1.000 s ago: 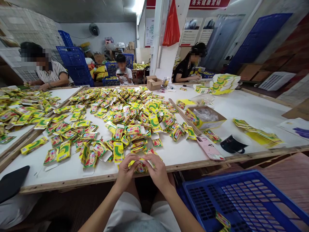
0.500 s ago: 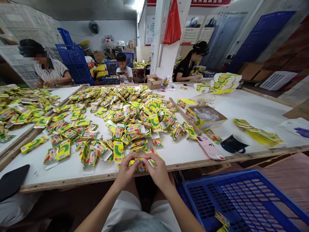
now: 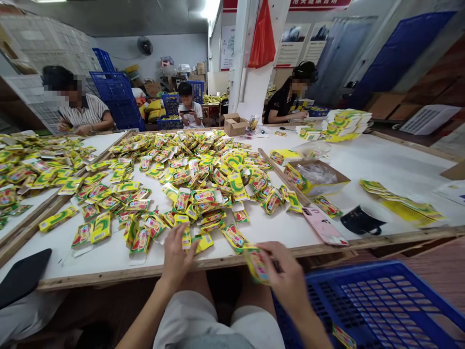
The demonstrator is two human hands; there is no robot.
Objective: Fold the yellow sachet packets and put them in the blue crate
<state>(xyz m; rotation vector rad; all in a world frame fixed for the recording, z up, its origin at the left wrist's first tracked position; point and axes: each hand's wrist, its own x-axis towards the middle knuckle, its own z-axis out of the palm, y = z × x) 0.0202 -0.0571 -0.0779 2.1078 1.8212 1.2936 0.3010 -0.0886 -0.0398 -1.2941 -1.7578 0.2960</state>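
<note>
Between the thumb and fingers of my right hand (image 3: 286, 274) is a small yellow, green and red carton (image 3: 256, 264), tilted and smeared by motion just off the table's front edge. My left hand (image 3: 176, 254) has its fingers apart over the near edge of the pile. Beside its thumb lies a yellow carton (image 3: 204, 243); whether they touch I cannot tell. Many like cartons form a heap (image 3: 203, 179) on the white table, several with end flaps sticking out. Another carton (image 3: 234, 237) rests between my two hands.
A blue plastic crate (image 3: 363, 276) stands low at the right, with a carton (image 3: 343, 337) inside. Along the table's right side are a pink phone (image 3: 324, 225), a dark mug (image 3: 359, 222), flat cartons (image 3: 407, 203) and a wooden strip (image 3: 285, 178). Co-workers sit across the table.
My hands were together over one carton; now they are apart. The right has carried a carton rightward toward the crate, while the left has moved left and spread its fingers.
</note>
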